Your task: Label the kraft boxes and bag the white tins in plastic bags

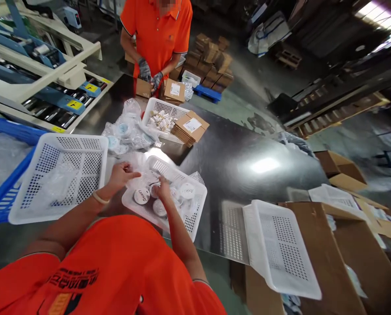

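My left hand (pixel 121 175) is closed on a clear plastic bag (pixel 138 168) over the left edge of a white perforated basket (pixel 198 210). Inside that basket lie several round white-lidded jars (pixel 142 196), some with dark lettering, among clear plastic. My right hand (pixel 162 189) reaches down into the basket, its fingers closed around the edge of a round jar (pixel 155 190). Beyond my left hand, a pile of clear bags with pale blue round items (pixel 123 128) rests on the dark metal table (pixel 221 153).
Left is a white basket (pixel 14 210) holding clear plastic; another basket (pixel 310 262) stands at the right table edge by cardboard boxes (pixel 316 232). Across the table, a person with gloved hands (pixel 151 76) handles cardboard near a basket of small items (pixel 154 103) and stacked flat boxes (pixel 195 124).
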The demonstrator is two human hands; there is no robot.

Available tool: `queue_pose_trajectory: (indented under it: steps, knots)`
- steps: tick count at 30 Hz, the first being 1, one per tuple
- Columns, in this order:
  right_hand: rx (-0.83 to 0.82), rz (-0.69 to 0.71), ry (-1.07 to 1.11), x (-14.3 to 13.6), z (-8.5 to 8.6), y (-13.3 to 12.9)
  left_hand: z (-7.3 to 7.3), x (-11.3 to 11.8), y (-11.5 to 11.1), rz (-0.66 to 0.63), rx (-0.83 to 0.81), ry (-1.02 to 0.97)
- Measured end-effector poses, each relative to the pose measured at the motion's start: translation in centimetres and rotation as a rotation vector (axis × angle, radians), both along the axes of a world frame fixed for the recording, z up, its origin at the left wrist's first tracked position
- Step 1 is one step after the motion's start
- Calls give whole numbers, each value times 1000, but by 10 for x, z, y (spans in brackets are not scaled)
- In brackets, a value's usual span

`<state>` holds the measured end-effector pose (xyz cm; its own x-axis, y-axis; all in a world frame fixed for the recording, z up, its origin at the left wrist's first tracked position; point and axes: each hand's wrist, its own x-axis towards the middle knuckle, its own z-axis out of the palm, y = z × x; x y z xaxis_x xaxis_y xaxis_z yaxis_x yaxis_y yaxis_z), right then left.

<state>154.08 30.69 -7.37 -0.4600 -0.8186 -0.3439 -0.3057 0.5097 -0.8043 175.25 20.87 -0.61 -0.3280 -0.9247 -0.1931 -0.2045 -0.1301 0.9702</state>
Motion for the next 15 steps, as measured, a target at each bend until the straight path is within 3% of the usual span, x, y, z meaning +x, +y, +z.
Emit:
queue_pose_trajectory:
  steps: [3, 6, 10, 12, 15]
  knots:
    - [152, 92, 196, 2, -7, 7, -5, -15, 6, -148, -69, -120]
    - [234, 136, 297, -2, -9, 12, -16, -35, 16, -252, -38, -196]
    - [230, 126, 333, -26, 5, 21, -26, -44, 19, -280, 37, -193]
    - [128, 68, 317, -36, 18, 33, -26, -43, 19, -308, 68, -163]
    - [-259, -74, 55, -33, 33, 55, -21, -44, 22, -301, 76, -125]
